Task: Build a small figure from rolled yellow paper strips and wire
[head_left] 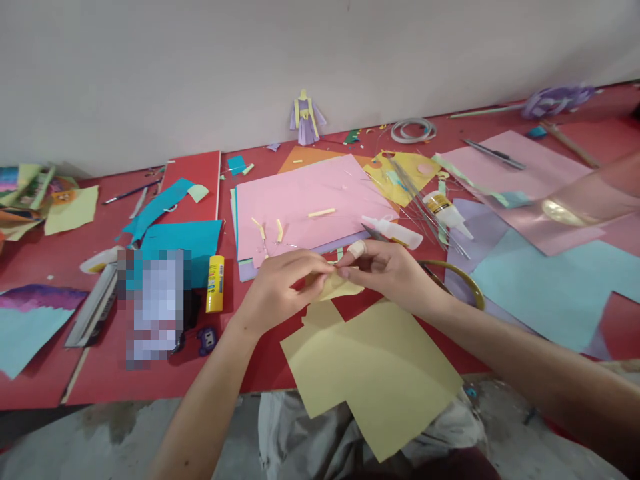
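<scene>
Both hands meet over the red table [110, 373], pinching one small piece of yellow paper [340, 287] between them. My left hand [283, 283] grips its left side with closed fingers. My right hand [390, 270] pinches the right side; its index finger wears a pale bandage. Just below the hands lies a large yellow sheet [375, 373] with a notch cut from it, hanging over the table's near edge. A pink sheet [305, 200] with small yellow strips on it lies just beyond the hands.
A yellow glue stick [215, 284] stands left of my hands; a white glue bottle [395, 232] and thin wires [425, 207] lie behind them. Teal, light-blue and pink sheets cover the table. A paper doll [306, 119] leans on the wall. Another person's arm [595, 193] reaches in at right.
</scene>
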A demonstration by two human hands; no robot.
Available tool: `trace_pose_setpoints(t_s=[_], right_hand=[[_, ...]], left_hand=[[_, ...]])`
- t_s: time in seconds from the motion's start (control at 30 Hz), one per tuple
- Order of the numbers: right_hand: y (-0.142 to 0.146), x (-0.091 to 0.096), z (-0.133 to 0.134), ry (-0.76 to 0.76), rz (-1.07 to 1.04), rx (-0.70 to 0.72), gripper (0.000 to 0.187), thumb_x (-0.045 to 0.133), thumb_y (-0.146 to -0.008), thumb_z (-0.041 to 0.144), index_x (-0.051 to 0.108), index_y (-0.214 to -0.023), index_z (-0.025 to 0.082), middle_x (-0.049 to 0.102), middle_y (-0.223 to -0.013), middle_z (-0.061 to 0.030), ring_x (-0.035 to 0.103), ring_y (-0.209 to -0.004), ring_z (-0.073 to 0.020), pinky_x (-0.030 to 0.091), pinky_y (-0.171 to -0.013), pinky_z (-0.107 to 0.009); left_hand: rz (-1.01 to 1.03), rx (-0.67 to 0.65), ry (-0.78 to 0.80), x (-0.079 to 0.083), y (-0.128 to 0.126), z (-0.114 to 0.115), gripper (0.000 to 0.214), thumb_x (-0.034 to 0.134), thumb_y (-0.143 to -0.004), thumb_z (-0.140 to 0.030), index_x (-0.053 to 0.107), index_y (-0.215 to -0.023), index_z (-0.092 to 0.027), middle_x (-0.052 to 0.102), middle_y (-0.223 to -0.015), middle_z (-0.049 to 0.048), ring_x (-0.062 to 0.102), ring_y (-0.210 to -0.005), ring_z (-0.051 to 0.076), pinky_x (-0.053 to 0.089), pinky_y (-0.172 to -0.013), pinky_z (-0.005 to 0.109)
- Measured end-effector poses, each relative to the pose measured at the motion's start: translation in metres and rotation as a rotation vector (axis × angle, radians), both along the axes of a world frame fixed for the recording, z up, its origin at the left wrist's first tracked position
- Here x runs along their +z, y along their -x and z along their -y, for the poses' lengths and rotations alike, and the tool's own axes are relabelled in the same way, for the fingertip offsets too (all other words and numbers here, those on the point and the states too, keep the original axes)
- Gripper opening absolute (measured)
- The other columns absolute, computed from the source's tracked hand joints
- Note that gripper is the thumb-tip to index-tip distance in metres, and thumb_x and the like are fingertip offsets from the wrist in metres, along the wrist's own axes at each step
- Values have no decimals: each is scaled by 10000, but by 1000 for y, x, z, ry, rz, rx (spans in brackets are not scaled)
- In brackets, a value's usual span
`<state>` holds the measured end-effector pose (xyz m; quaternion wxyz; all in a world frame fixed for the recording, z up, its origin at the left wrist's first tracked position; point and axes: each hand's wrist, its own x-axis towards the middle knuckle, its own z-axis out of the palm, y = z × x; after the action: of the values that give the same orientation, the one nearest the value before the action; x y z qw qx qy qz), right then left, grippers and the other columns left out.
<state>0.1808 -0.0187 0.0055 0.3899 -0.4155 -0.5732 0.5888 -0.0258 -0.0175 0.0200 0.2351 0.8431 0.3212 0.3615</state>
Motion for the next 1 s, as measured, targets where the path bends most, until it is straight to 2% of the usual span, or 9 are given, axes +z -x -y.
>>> trace_pose_setpoints(t_s=[0.2, 0.43, 0.67, 0.87, 1.0], right_hand=[[0, 0, 1, -40, 52, -18, 141, 725, -782, 317, 695, -819, 184, 689, -795, -24, 639, -736, -155, 509, -648, -280], [0, 0, 1, -23, 59, -24, 210, 751, -753, 369, 699, -836, 184, 702, -811, -30, 659, -776, -175, 531, -697, -305], [0, 2, 1, -65, 81, -57, 184, 750, -758, 340, 704, -813, 171, 692, -785, -28, 635, -728, -152, 515, -656, -279], [-1, 1, 0, -26, 47, -5, 200, 752, -759, 354, 689, -825, 177, 679, -793, -20, 635, -754, -156, 509, -684, -283], [-3, 0, 0, -9, 45, -15, 199, 766, -744, 345, 691, -820, 176, 677, -798, -20, 637, -766, -158, 510, -702, -290]], left_hand=[[-12, 100, 141, -1, -2, 1, 96, 616, -870, -154, 674, -932, -200, 731, -905, 22, 681, -799, 115, 549, -684, 203], [-2, 79, 78, -2, -2, 1, 109, 601, -879, -139, 670, -934, -203, 730, -922, 24, 673, -815, 120, 547, -727, 226], [-22, 134, 169, -3, -2, 1, 105, 637, -868, -167, 693, -946, -208, 743, -897, -5, 684, -779, 98, 534, -681, 177], [8, 100, 110, -1, -2, 1, 114, 637, -853, -114, 692, -920, -186, 737, -877, 5, 676, -783, 93, 524, -669, 167], [18, 90, 118, 0, -2, 0, 79, 658, -855, -141, 699, -906, -184, 740, -876, 13, 680, -782, 98, 529, -686, 184]])
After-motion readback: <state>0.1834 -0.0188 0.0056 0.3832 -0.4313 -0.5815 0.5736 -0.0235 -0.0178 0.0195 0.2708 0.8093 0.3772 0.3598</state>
